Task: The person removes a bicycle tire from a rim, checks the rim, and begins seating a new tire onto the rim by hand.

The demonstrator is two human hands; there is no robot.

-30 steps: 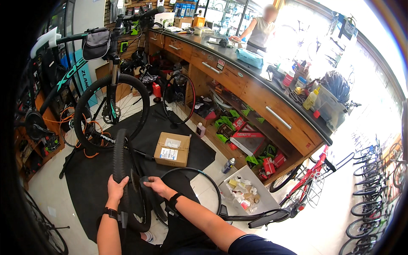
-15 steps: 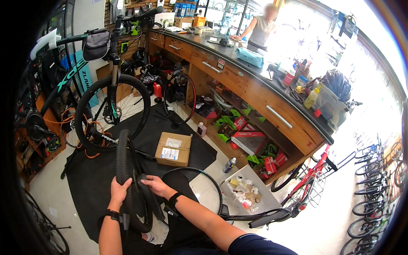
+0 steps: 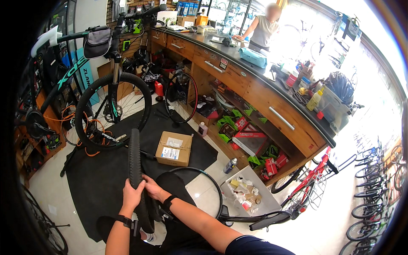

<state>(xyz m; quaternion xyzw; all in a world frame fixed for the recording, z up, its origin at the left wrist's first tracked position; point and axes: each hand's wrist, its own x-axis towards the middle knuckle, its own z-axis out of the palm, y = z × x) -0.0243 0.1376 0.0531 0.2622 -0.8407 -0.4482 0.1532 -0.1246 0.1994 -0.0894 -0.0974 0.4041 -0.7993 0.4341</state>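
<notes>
A knobbly black bicycle tyre (image 3: 134,155) stands upright in front of me, seen almost edge-on. My left hand (image 3: 132,194) wraps around its near left side, thumb over the tread. Against the tyre's right side, my right hand (image 3: 154,188) is closed, its fingertips pressed at the sidewall close to the left thumb. Whether those fingertips also hold something is hidden. A dark, loose-looking band hangs beneath the right wrist, partly covered by my arm, and I cannot make out what it is.
A cardboard box (image 3: 173,149) sits on the black mat (image 3: 102,187). A mountain bike (image 3: 114,91) stands behind. To the right are a spray can (image 3: 230,165), a bin of scraps (image 3: 267,196) and a wooden counter (image 3: 255,100). A person (image 3: 262,32) stands behind the counter.
My right hand has moved from a dark band beside the tyre in against the tyre's side. The tyre has shifted right and tilted upright, and my left hand has moved right with it.
</notes>
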